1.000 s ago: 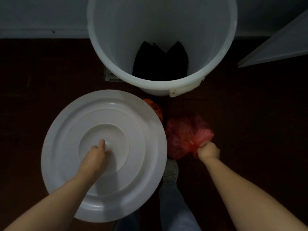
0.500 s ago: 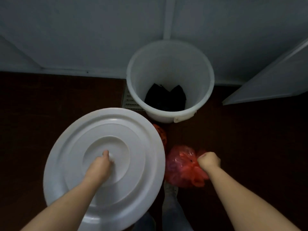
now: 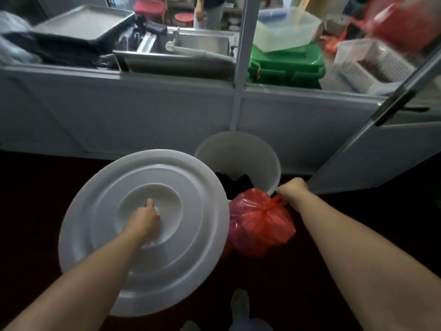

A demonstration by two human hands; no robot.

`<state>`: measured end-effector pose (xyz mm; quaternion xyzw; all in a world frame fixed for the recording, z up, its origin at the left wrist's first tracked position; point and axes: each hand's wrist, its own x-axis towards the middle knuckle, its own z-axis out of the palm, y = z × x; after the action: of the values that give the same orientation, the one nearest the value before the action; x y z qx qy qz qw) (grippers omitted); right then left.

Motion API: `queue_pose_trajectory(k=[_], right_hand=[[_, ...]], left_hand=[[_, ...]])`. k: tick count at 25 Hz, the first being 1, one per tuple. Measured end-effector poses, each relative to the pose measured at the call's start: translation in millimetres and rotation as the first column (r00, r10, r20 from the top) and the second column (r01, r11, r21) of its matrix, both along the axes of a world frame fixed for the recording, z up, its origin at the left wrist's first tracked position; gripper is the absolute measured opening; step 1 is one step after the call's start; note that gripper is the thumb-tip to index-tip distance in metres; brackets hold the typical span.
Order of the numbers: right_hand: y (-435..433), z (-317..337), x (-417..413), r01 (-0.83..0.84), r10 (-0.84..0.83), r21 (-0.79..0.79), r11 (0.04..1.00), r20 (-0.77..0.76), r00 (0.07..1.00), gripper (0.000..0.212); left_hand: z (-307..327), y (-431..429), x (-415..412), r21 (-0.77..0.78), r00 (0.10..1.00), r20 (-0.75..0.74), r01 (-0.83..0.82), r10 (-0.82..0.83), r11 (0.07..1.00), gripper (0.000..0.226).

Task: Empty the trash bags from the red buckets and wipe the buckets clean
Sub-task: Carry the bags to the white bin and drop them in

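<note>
Red bag point(image 3: 260, 225) at bin rim point(image 3: 278, 177) — right hand point(image 3: 292, 188) gripping

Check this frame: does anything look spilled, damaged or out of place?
Nothing spilled or damaged. The round white plastic lid is off the white plastic bin, held by the left hand; the right hand holds the knotted red plastic bag.

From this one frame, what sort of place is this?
Probably the back area of a food business: stacked metal trays, a steel sink and plastic tubs sit behind the partition, with a big white bin below.

White lid point(image 3: 167, 211) covers bin point(image 3: 269, 161) mouth's left; right side open.
</note>
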<state>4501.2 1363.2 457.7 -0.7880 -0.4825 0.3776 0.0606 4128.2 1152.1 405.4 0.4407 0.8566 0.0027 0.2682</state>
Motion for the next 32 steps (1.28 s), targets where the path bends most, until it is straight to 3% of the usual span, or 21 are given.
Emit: queue_pose_trajectory(k=[2,4,7,10,16,21,24,28,32], right_hand=[[47,-3,-4,0.011,-0.005,0.087,0.996,-0.059,0.998,0.052],[80,20,-20,0.033,-0.012,0.181,0.983,-0.115,0.993,0.044],[100,75,-62,0.050,0.005,0.280,0.959,-0.192,0.981,0.022],[112,94,-91,-0.041,0.091,0.279,0.959,-0.171,0.981,0.018],[187,29,-123,-0.159,0.194,0.234,0.959,-0.139,0.971,0.020],[223,-37,-145,-0.283,0.299,0.118,0.952,-0.147,0.943,0.020],[220,-72,-164,-0.353,0.357,0.050,0.934,-0.136,0.924,0.024],[200,-135,-188,-0.429,0.420,-0.025,0.903,-0.156,0.894,0.011],[140,-176,-216,-0.495,0.478,-0.075,0.866,-0.169,0.862,0.011]], left_hand=[[24,11,-8,0.036,0.999,-0.046,-0.007,0.008,0.999,0.051],[41,21,-19,0.062,0.998,-0.065,-0.017,0.021,0.998,0.065],[57,37,-38,0.094,0.991,-0.106,-0.068,0.078,0.993,0.062],[57,52,-51,0.079,0.981,-0.116,-0.147,0.156,0.986,0.062],[21,78,-53,0.051,0.947,-0.123,-0.294,0.298,0.955,0.035],[-21,86,-47,-0.041,0.918,-0.120,-0.385,0.378,0.922,0.044],[-40,72,-47,-0.071,0.890,-0.113,-0.451,0.442,0.890,0.041],[-69,43,-57,-0.103,0.855,-0.098,-0.517,0.508,0.850,0.038],[-113,1,-68,-0.139,0.830,-0.081,-0.557,0.552,0.819,0.038]])
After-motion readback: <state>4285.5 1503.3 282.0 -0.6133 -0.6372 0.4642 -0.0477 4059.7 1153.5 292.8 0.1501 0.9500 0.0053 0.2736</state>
